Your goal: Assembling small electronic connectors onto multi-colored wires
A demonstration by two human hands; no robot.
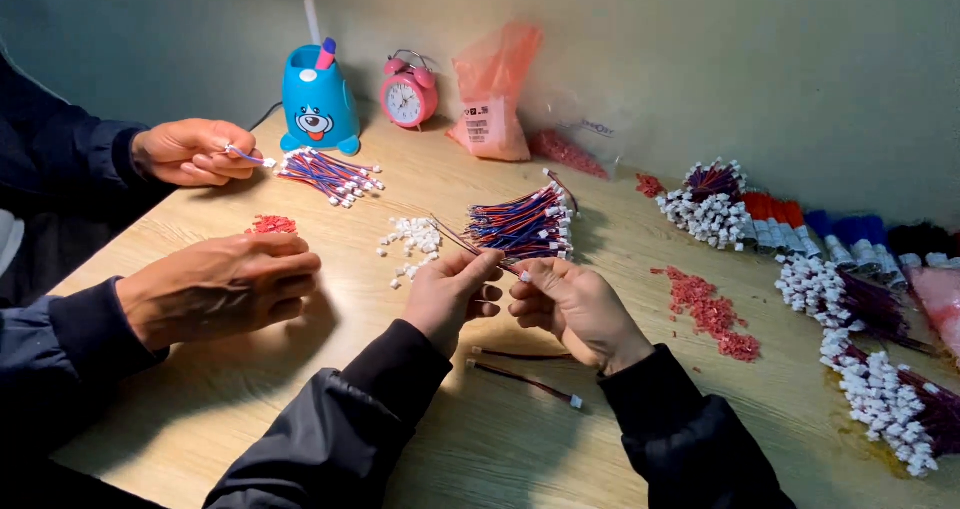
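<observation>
Wooden tabletop [250,409] filled the view, with a pale wall behind it. Nearest me lay two finished leads [525,374], loose on the bare wood between my sleeves. Above them, my left hand [452,291] was pinched closed on a thin red-and-blue wire [462,241], and my right hand [575,304] was closed narrow on that wire's end, fingertips meeting at a small white connector [524,277]. I judged the step in hand to be seating the connector on the wire end; the next move would call for a straight push with both grips steady. Just beyond my hands sat a bundle of wires [520,224] and a scatter of white housings [412,237], both within short reach. Red terminals [712,311] lay to the right, apart from my forearm. A co-worker's hands [215,284] occupied the left edge, so open room lay mainly centre and near. Farther back stood a blue pen holder [318,99], a pink alarm clock [407,91] and a pink bag [492,94].
</observation>
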